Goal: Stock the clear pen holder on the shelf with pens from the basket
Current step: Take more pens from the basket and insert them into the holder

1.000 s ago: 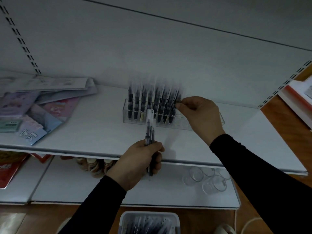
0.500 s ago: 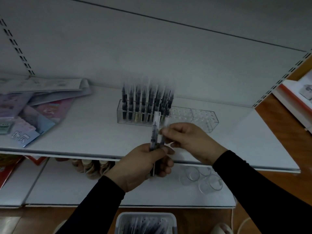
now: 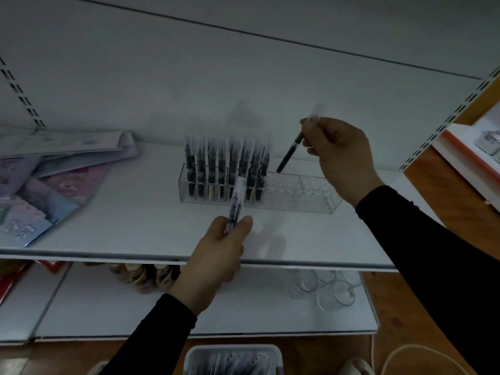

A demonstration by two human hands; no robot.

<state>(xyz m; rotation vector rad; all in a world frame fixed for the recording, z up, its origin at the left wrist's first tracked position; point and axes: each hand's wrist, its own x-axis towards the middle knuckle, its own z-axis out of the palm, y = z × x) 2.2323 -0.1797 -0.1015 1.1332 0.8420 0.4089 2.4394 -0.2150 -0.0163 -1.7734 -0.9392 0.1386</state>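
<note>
- Centrally, a clear pen holder point(image 3: 297, 192) is seen on the white shelf point(image 3: 135, 226); all places below are given relative to it.
- Its left half is filled with upright dark pens point(image 3: 224, 169); its right half shows bare holes.
- To its left, a loose pile of booklets point(image 3: 54, 180) is spread on the same shelf, well apart from it.
- Below it, on the lower shelf, clear glasses point(image 3: 324, 288) and stacked round items point(image 3: 143, 277) are seen; a white basket point(image 3: 232, 358) with pens stands lower still, at the bottom edge of view.
- Above its middle, a single dark pen point(image 3: 290, 152) is pinched by the right hand point(image 3: 341, 155), fingers curled, the pen tilted with its lower tip just over the first bare holes beside the standing pens.
- In front of it, a small bunch of pens point(image 3: 235, 207) is gripped upright by the left hand point(image 3: 216, 253), and part of the front wall is covered by their tops.
- The standing pens are close to the lowered tip on its left; to the right, the holder's open holes and bare shelf are seen up to the perforated upright.
</note>
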